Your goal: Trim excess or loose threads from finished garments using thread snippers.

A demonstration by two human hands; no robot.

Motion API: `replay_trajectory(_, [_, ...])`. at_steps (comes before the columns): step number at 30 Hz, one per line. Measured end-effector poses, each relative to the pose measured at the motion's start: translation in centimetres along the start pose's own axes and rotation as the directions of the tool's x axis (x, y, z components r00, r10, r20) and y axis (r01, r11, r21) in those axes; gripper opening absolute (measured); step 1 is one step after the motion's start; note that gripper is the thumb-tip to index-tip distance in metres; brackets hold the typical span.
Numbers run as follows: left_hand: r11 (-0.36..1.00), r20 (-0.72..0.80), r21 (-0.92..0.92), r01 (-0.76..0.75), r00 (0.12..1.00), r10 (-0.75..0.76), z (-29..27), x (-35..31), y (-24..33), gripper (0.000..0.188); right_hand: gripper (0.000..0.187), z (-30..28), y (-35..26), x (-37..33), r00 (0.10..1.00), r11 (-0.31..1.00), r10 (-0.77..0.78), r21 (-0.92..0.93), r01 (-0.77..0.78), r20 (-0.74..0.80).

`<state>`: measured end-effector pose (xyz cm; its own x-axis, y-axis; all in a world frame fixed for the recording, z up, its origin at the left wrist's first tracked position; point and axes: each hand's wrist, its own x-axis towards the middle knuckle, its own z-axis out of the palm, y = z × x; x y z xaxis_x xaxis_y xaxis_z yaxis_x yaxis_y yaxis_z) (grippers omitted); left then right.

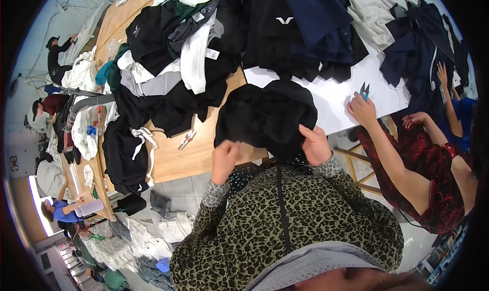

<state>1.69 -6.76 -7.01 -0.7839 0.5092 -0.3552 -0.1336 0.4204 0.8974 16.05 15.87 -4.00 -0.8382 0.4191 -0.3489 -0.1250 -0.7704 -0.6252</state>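
A bunched black garment [267, 112] lies in front of me at the table's near edge, partly hanging over it. My right hand [316, 145] grips its right side, the thumb on top of the cloth and the fingers curled. At the garment's lower left edge, my left hand [225, 161] is closed in a loose fist against the fabric; what its fingertips pinch is hidden. A small pair of thread snips [187, 139] rests on the wooden tabletop, left of the garment and apart from both hands.
Mixed dark, white and grey garments [168, 61] are heaped at the left. Stacked black and navy pieces [305, 31] lie ahead on a white board [331, 105]. At right, a co-worker's hand [362, 109] holds blue-handled snips [364, 90]. A wooden stool [351, 156] stands below.
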Motion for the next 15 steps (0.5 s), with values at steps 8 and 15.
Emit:
replay_trajectory(8, [0.377, 0.333, 0.266, -0.887, 0.452, 0.828, 6.0, 10.4, 7.6, 0.028, 0.014, 0.0, -4.1, -0.8, 0.898, 0.888, 0.311, -0.431, -0.159, 0.310])
replay_trajectory(15, [0.929, 0.404, -0.314, -0.194, 0.858, 0.316, 4.2, 8.8, 8.8, 0.016, 0.030, -2.7, -8.0, -0.4, 0.978, 0.931, 0.205, -0.300, -0.208, -0.042])
